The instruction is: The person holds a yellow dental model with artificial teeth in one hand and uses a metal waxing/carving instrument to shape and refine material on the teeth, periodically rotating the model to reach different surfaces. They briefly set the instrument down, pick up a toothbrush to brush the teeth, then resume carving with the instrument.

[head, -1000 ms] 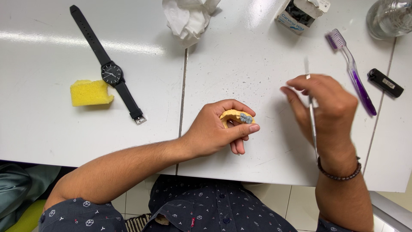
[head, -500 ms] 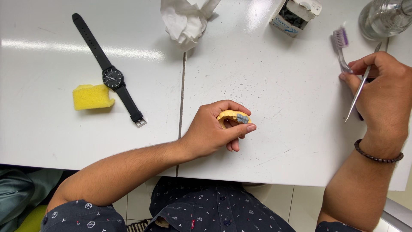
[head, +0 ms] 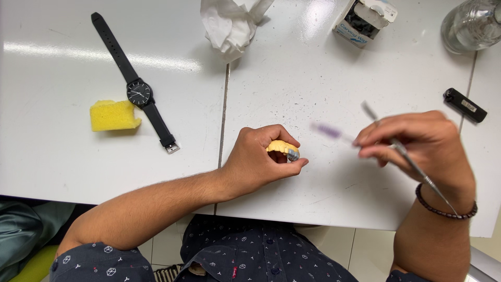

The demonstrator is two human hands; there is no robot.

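The left hand curls its fingers around a small yellow dental cast, mostly hidden. The right hand pinches a thin metal tool and a blurred purple toothbrush.

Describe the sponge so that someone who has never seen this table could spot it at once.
Look at the left half of the white table, left of the seam down its middle. There a black wristwatch lies stretched out, and the sponge sits against its left side. It is the only bright yellow, blocky thing lying loose on the table.
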